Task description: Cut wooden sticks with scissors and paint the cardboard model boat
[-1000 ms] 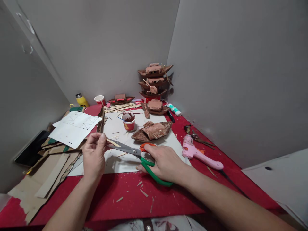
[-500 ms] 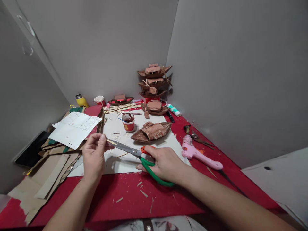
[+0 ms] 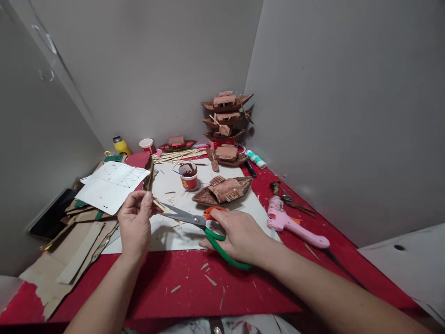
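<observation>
The scissors (image 3: 197,219), gripped by the right hand (image 3: 239,236) in the near middle of the scene, have grey blades, slightly parted and pointing left, with orange and green handles. The thin pale stick (image 3: 160,205), pinched in the left hand (image 3: 136,218), slants rightward among the blades.

Both forearms (image 3: 320,286) are extended forward, angled inward. Left hand (image 3: 136,220) is raised, thumb pinched against fingers; right hand (image 3: 239,237) is held knuckles-up, fingers curled.
</observation>
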A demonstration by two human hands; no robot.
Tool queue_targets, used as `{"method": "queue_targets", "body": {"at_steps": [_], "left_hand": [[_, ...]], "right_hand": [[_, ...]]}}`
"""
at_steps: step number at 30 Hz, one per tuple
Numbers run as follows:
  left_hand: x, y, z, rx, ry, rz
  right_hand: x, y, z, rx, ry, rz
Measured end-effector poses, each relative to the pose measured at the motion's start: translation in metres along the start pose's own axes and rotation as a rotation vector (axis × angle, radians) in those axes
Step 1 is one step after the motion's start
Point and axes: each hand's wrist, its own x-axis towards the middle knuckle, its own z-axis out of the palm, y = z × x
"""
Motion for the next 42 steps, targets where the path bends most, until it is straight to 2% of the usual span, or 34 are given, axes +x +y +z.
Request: {"method": "queue_targets", "body": {"at_steps": [6,17,21,25,30,37,39,42], "left_hand": [[-0.001,-0.001,0.0,0.069,0.006,0.031],[0.002,-0.001,0.0,0.023,-0.007,-0.018],[0.002,0.0,-0.001,-0.075,-0.062,-0.092],[0.002,0.004,-0.001,-0.156,-0.171,-0.2],[0.001,0.001,0.002,-0.116,-0.263,-0.34],[0.01,-0.003,-0.001,0.016,-0.284,-0.311],[0.012,0.002,-0.005,0.163,-0.416,-0.25],[0.013,0.012,-0.014,0.555,-0.769,-0.085]], "right_hand": [[-0.001,-0.001,0.002,-0.008,-0.012,0.015],[-0.004,0.001,0.008,0.088,0.012,0.045],[-0.004,0.0,0.009,0.134,0.008,0.07],[-0.001,0.0,0.007,0.194,0.029,0.112],[0.0,0.0,0.007,0.203,0.043,0.141],[0.0,0.001,0.008,0.151,0.013,0.182],[0.001,0.002,0.007,0.126,0.002,0.188],[0.002,0.003,0.007,0.09,-0.004,0.176]]}}
